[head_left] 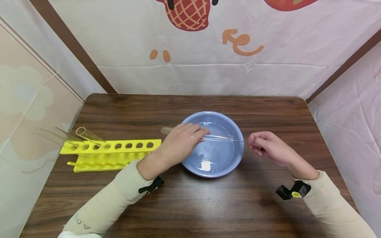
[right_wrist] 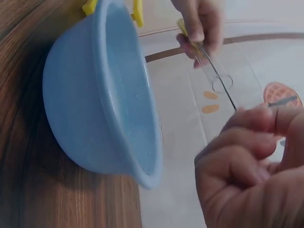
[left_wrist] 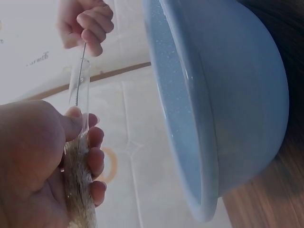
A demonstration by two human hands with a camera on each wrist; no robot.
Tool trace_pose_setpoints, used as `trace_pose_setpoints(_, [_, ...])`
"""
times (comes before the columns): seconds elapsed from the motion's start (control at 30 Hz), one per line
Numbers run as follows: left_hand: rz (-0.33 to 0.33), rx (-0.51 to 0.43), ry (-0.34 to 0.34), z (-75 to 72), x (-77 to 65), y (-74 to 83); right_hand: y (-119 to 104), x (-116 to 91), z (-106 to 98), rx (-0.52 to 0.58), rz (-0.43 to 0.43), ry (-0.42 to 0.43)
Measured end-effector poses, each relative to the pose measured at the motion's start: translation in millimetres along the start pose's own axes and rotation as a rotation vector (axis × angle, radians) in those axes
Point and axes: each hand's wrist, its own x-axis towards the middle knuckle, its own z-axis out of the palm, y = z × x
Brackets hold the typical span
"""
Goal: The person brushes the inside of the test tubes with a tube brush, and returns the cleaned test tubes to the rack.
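Above the blue basin [left_wrist: 247, 99], which has water [head_left: 215, 153] in it, a glass tube [head_left: 220, 137] lies sideways with its mouth toward the right hand [head_left: 268, 145]. The left hand [head_left: 184, 138] grips it, thumb on 1 side and fingers curled round the other. The right hand pinches the wire handle [left_wrist: 78, 93] of a brush [left_wrist: 78, 190], just outside the mouth; the bristles sit deep in the tube. The tube's far end reaches past the basin's left rim, so drips there could land on the table [head_left: 214, 205]; shifting it right would bring more of it above the water.

To scrub well, the wire should run along the tube's middle, since a slanted pull would likely scrape the glass edge. Short strokes with a slight twist ought to reach all round the wall. The left grip calls for firmness without squeezing, as wet glass may slip or crack. Whether the brush tip touches the far end I cannot tell, so gentle pushes seem wise. The yellow rack [head_left: 112, 149] of other tubes [head_left: 89, 135] ends near the left sleeve [head_left: 104, 195]: small wrist moves look safer than wide arm sweeps.
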Motion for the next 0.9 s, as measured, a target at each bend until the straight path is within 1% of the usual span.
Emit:
trace_pose_setpoints(0.07, [0.006, 0.006, 0.004, 0.2, -1.1, -0.3, 0.2, -0.3, -1.9, 0.043, -0.005, -0.031])
trace_pose_setpoints(0.1, [0.009, 0.008, 0.005, 0.5, -1.5, -0.4, 0.3, -0.6, -2.7, 0.024, -0.019, -0.031])
trace_pose_setpoints(0.2, [0.016, 0.009, 0.010, 1.2, -2.4, -0.6, 0.1, -1.8, -4.7, -0.088, -0.074, 0.003])
trace_pose_setpoints(0.27, [0.021, 0.007, 0.013, 1.6, -2.7, -0.8, 0.6, -2.9, -6.2, -0.200, -0.121, 0.030])
trace_pose_setpoints(0.33, [0.024, 0.007, 0.015, 1.3, -2.9, -0.8, 1.4, -4.2, -7.4, -0.313, -0.182, 0.063])
trace_pose_setpoints(0.43, [0.030, 0.007, 0.013, 0.6, -2.7, -1.1, 3.7, -5.3, -8.5, -0.426, -0.282, 0.114])
trace_pose_setpoints(0.53, [0.022, 0.006, 0.010, -0.5, -2.4, -1.4, 6.5, -4.8, -8.6, -0.474, -0.359, 0.161])
trace_pose_setpoints(0.67, [0.007, 0.010, 0.007, -1.7, -2.5, -2.2, 12.6, -3.4, -9.8, -0.532, -0.460, 0.188])
trace_pose_setpoints(0.8, [-0.003, 0.014, -0.009, -2.9, -3.2, -3.1, 18.1, -2.6, -12.1, -0.633, -0.573, 0.220])
trace_pose_setpoints(0.9, [-0.017, 0.021, -0.027, -4.6, -4.4, -3.7, 20.2, -1.9, -13.9, -0.734, -0.655, 0.246])
